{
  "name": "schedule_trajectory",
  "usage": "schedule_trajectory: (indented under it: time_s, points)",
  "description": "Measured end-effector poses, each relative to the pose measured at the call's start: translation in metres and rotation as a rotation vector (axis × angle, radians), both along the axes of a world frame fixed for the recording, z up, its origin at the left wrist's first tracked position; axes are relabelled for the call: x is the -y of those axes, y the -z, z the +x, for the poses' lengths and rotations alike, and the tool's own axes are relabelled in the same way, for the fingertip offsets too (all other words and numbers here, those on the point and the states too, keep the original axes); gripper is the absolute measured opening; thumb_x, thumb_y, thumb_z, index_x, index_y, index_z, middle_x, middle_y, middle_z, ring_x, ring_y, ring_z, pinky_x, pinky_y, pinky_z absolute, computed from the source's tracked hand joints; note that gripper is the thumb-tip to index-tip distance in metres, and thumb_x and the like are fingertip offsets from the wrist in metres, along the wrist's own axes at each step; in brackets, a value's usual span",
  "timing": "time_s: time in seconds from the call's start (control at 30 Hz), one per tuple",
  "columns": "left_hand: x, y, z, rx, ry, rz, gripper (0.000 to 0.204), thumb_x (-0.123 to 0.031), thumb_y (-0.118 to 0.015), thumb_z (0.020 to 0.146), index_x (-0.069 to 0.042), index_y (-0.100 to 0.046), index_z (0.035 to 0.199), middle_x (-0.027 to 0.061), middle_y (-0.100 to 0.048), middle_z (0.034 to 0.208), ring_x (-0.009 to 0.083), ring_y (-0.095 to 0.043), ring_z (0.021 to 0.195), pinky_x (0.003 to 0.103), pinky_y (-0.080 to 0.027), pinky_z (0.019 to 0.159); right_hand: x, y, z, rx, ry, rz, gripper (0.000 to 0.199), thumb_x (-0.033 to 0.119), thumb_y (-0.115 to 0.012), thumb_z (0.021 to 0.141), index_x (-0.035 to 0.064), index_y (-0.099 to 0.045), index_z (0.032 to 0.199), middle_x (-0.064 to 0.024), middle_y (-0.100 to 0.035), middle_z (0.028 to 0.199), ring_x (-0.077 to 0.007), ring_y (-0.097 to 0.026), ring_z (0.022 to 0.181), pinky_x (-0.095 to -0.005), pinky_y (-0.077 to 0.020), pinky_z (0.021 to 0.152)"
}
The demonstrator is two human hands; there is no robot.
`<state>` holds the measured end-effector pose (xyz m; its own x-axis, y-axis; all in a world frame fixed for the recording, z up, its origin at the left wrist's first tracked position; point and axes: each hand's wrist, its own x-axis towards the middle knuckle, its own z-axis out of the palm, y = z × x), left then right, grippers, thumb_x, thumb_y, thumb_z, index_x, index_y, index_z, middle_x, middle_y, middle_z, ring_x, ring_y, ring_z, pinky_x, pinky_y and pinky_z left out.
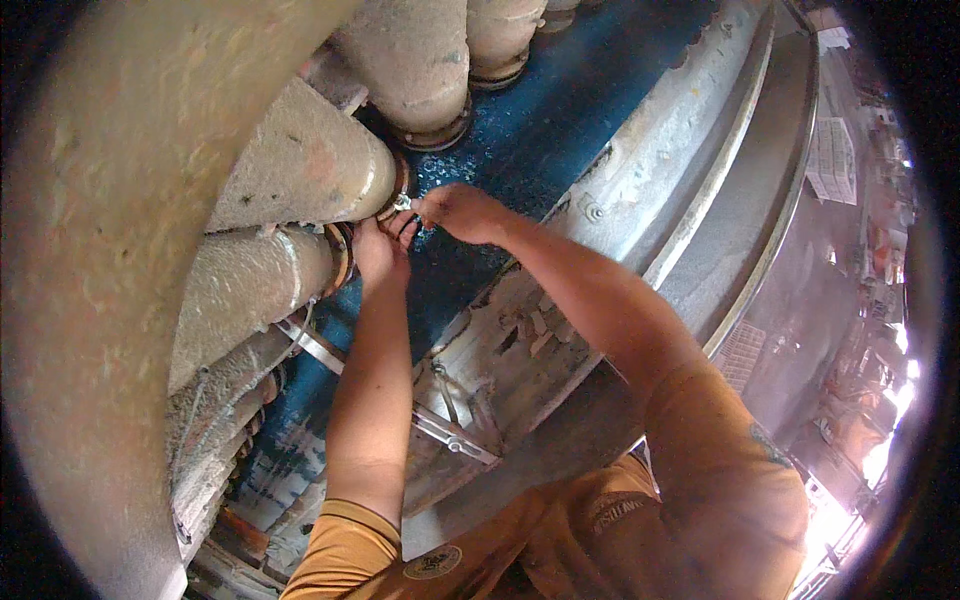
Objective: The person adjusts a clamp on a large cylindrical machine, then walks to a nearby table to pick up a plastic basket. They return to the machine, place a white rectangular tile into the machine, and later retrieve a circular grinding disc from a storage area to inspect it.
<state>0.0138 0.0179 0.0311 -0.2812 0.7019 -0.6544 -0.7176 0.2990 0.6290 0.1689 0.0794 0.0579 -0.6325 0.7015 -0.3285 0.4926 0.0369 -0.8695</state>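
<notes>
Both my arms reach up to the lower end of a dusty, pale tapered pipe [320, 165], where a dark ring-shaped collar [402, 178] circles its mouth. A small shiny metal piece [403, 203] sits at this collar, between my hands. My right hand [460, 213] is closed, thumb and fingers pinched at the metal piece's right side; what exactly it grips is too small to make out. My left hand [378, 250] is just below, fingers curled up against the collar's underside, and what they hold is partly hidden.
More dusty pipes [255, 290] with collars line up above a blue surface [540, 130]. A large rounded beige form [100, 300] fills the left. A slotted metal bracket [455, 438] lies under my arms. Curved metal rims [720, 170] run along the right; a white crate [832, 160] stands beyond.
</notes>
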Motion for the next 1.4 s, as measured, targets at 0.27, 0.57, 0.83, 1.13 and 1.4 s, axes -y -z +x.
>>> schedule_trajectory:
  time_s: [0.27, 0.57, 0.83, 1.13, 1.4]
  points:
    - [0.002, 0.0, -0.001, -0.044, -0.02, -0.022, 0.029, -0.029, -0.039, 0.097, -0.006, -0.053, 0.106, 0.0071, -0.061, 0.092, 0.0192, -0.06, 0.081, 0.033, -0.048, 0.073, -0.054, -0.021, -0.001, 0.125, -0.379, -0.017, 0.042, 0.035, -0.04, 0.095, 0.0036, -0.068, 0.085, -0.0152, -0.067, 0.085, -0.0314, -0.062, 0.081, -0.0407, -0.0471, 0.077]
    - [0.001, 0.015, -0.014, -0.439, 0.21, -0.036, 0.029, -0.024, -0.04, 0.094, -0.002, -0.055, 0.107, 0.0081, -0.062, 0.092, 0.021, -0.059, 0.079, 0.033, -0.048, 0.071, 0.074, 0.021, -0.077, -0.221, 0.726, -0.117, 0.04, 0.031, -0.036, 0.097, 0.0013, -0.062, 0.09, -0.0177, -0.063, 0.084, -0.0324, -0.06, 0.08, -0.0402, -0.0454, 0.075]
    - [0.0, -0.001, -0.002, -0.042, -0.023, 0.01, 0.026, -0.021, -0.039, 0.096, -0.004, -0.05, 0.112, 0.0076, -0.061, 0.092, 0.0182, -0.06, 0.068, 0.028, -0.05, 0.06, 0.051, 0.004, -0.02, -0.076, 0.488, -0.085, 0.044, 0.038, -0.041, 0.096, 0.0021, -0.062, 0.083, -0.0134, -0.063, 0.076, -0.0229, -0.06, 0.072, -0.0354, -0.0451, 0.069]
    - [0.004, 0.008, -0.006, -0.05, -0.013, -0.016, 0.026, -0.023, -0.04, 0.096, -0.005, -0.048, 0.114, 0.009, -0.061, 0.092, 0.0187, -0.061, 0.069, 0.031, -0.05, 0.062, -0.05, -0.008, 0.003, 0.02, -0.322, -0.066, 0.048, 0.045, -0.046, 0.092, 0.0038, -0.067, 0.08, -0.0151, -0.064, 0.077, -0.0229, -0.059, 0.071, -0.0362, -0.0457, 0.07]
    - [-0.001, 0.001, 0.004, 0.017, -0.021, 0.082, 0.031, -0.021, -0.036, 0.096, -0.001, -0.047, 0.118, 0.0143, -0.063, 0.1, 0.0257, -0.065, 0.082, 0.035, -0.051, 0.065, 0.036, 0.037, -0.026, -0.013, 0.126, 0.298, 0.02, 0.013, -0.042, 0.091, 0.0026, -0.058, 0.091, -0.0161, -0.063, 0.083, -0.0305, -0.06, 0.078, -0.0374, -0.0471, 0.071]
